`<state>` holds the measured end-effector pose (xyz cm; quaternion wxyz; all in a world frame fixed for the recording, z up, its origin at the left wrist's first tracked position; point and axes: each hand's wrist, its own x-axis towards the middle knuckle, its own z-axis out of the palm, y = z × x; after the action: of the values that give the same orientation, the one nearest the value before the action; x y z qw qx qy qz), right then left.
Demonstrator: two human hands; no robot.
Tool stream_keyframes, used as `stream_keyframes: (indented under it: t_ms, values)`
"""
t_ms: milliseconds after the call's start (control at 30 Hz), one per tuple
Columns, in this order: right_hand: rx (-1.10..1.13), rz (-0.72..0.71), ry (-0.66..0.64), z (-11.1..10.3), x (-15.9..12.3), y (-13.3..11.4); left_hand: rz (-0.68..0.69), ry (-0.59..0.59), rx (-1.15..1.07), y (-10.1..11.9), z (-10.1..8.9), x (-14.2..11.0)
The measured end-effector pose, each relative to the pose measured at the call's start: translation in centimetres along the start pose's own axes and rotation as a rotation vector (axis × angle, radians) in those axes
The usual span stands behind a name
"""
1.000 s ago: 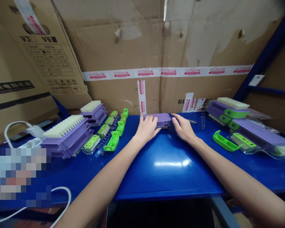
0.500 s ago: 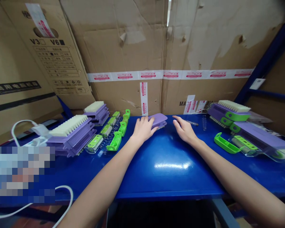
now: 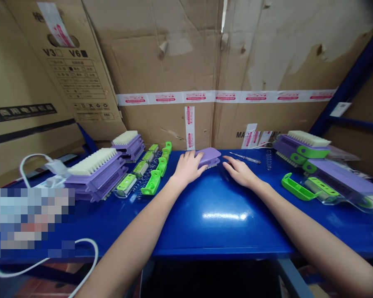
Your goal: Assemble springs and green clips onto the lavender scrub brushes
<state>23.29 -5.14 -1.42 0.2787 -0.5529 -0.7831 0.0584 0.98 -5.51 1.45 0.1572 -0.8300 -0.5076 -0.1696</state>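
A purple scrubbing brush (image 3: 210, 154) lies at the back middle of the blue table, its smooth purple side up and pale bristles showing underneath. My left hand (image 3: 188, 167) grips its left end, fingers over the top and thumb along the near side. Just right of the brush, apart from it, my right hand (image 3: 238, 170) is open and low over the table, holding nothing. Behind that hand lies a thin screwdriver (image 3: 246, 157) with a clear handle. A metal spring (image 3: 269, 159) rests farther right.
Purple brush parts with bristles (image 3: 95, 162) are stacked at left. Beside them run rows of clear-and-green pieces (image 3: 126, 185), springs and green handles (image 3: 151, 183). At right are more purple bodies (image 3: 345, 176) and a green handle (image 3: 298, 188). Cardboard (image 3: 161, 74) walls the back; a white cable (image 3: 95, 248) hangs at left.
The brush has turned at a slant under my left hand. My right hand has drawn back slightly from the brush and shifted lower, uncovering more of the screwdriver. The view has shifted a little.
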Motion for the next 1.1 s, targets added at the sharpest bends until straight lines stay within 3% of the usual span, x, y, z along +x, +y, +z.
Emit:
stream_keyframes:
  t_ms: [900,1000,1100]
  values:
    - [-0.022,-0.063,0.02,0.1,0.0,-0.1,0.005,0.005,-0.009,0.1,0.0,-0.2]
    - [-0.125,-0.075,0.038,-0.8,-0.3,-0.6,0.004,0.001,-0.009,0.1,0.0,-0.2]
    - [-0.361,0.017,0.141,-3.0,-0.9,-1.4,0.001,-0.005,-0.01,0.1,-0.1,-0.2]
